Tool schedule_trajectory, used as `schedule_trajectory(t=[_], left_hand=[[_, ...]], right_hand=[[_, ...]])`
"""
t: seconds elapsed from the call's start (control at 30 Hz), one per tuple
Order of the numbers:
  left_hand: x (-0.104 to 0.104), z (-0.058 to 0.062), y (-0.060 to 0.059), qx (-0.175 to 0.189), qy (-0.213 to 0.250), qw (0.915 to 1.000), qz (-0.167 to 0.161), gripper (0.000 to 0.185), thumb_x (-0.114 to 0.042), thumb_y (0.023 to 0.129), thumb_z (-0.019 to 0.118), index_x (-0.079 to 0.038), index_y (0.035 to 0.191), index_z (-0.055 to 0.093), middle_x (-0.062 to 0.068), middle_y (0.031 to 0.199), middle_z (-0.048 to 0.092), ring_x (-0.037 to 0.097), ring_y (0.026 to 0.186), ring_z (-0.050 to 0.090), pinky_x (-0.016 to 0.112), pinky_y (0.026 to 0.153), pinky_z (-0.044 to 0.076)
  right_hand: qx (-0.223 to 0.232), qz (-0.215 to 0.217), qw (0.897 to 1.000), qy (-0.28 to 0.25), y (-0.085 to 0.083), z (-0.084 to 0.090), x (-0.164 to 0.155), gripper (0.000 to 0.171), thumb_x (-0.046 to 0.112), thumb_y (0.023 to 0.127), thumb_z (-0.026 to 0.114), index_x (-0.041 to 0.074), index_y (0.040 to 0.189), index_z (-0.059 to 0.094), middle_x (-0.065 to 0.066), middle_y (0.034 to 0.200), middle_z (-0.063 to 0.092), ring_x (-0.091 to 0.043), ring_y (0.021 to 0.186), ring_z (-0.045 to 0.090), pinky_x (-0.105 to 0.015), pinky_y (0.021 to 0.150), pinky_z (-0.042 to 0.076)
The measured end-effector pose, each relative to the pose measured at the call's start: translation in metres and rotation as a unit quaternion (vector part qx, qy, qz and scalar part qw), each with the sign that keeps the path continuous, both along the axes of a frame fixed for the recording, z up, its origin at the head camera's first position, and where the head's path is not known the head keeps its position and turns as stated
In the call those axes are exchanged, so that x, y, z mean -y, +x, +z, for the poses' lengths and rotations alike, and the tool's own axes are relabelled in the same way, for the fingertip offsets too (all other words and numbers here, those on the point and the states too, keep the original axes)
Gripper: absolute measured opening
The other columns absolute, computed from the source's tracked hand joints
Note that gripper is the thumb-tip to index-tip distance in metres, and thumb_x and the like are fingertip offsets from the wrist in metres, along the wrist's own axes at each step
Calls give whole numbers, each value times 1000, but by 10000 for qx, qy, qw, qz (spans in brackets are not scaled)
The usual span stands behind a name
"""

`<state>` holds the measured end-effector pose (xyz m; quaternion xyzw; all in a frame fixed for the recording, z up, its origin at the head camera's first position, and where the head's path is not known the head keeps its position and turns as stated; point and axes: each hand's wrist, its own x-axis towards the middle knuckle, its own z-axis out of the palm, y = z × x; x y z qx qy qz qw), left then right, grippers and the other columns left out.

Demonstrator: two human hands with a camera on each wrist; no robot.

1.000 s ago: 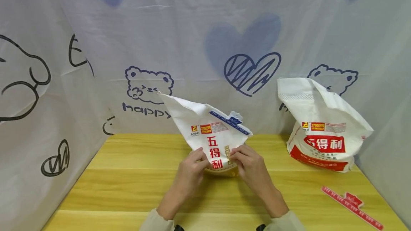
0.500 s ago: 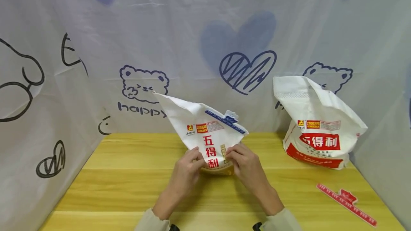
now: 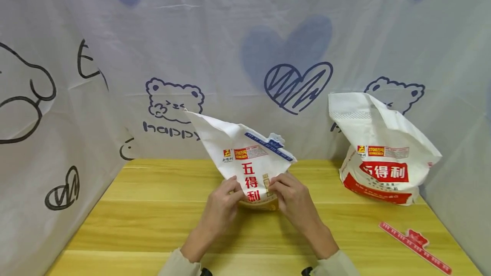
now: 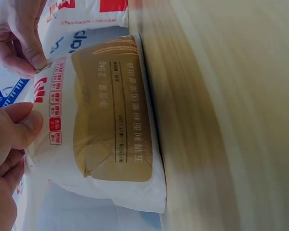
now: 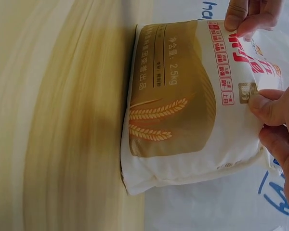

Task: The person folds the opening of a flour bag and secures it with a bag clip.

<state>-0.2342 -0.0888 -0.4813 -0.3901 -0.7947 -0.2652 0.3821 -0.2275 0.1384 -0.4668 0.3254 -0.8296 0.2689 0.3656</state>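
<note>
A white flour bag (image 3: 249,161) with red characters and a gold lower panel stands on the wooden table (image 3: 153,208), its open top flaring upward with a blue strip along one edge. My left hand (image 3: 234,188) pinches the bag's front on the left, thumb (image 4: 24,127) on the print and fingers behind. My right hand (image 3: 278,186) pinches it on the right, thumb (image 5: 265,106) pressed by the gold label. The wrist views show the bag's base (image 4: 120,144) (image 5: 173,106) resting on the table.
A second, similar flour bag (image 3: 383,156) with an open top stands at the back right. A torn red strip (image 3: 414,242) lies near the table's right front. Printed cloth (image 3: 76,97) walls the table at the back and both sides.
Both hands keep their pinch on the bag's front and the bag stays put. Only the head view has shifted slightly.
</note>
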Motion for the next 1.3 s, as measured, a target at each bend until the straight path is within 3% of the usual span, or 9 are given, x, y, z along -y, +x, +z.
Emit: schedule_trajectory(t=[0.27, 0.6, 1.07, 1.3], left_hand=[[27, -2, 1, -61, 81, 9999, 10, 38, 29, 63, 58, -6, 73, 69, 2, 84, 60, 26, 98, 71, 39, 103, 52], [61, -2, 0, 160, 166, 9997, 44, 40, 30, 62, 55, -5, 73, 70, 1, 85, 60, 24, 94, 70, 41, 104, 51], [112, 2, 3, 295, 290, 9988, 266, 39, 32, 65, 68, -6, 73, 70, 0, 85, 61, 25, 92, 70, 41, 104, 50], [136, 4, 4, 344, 415, 9977, 409, 38, 31, 64, 75, -6, 72, 69, -1, 85, 61, 20, 85, 69, 38, 105, 49]], right_hand=[[-1, 339, 9994, -65, -6, 0, 25, 22, -16, 77, 77, 5, 83, 73, -3, 92, 68, -17, 88, 62, -35, 78, 59], [13, 517, 9987, -7, -15, 0, 59, 22, -17, 79, 76, 5, 81, 72, -3, 89, 67, -18, 85, 60, -33, 76, 58], [107, 585, 9982, 34, -21, 2, 114, 20, -14, 82, 74, 5, 80, 71, -1, 89, 64, -17, 87, 59, -29, 77, 56], [-20, 542, 9982, 244, -27, 4, 142, 25, -18, 75, 74, 6, 80, 72, -1, 89, 64, -17, 85, 60, -26, 75, 55]])
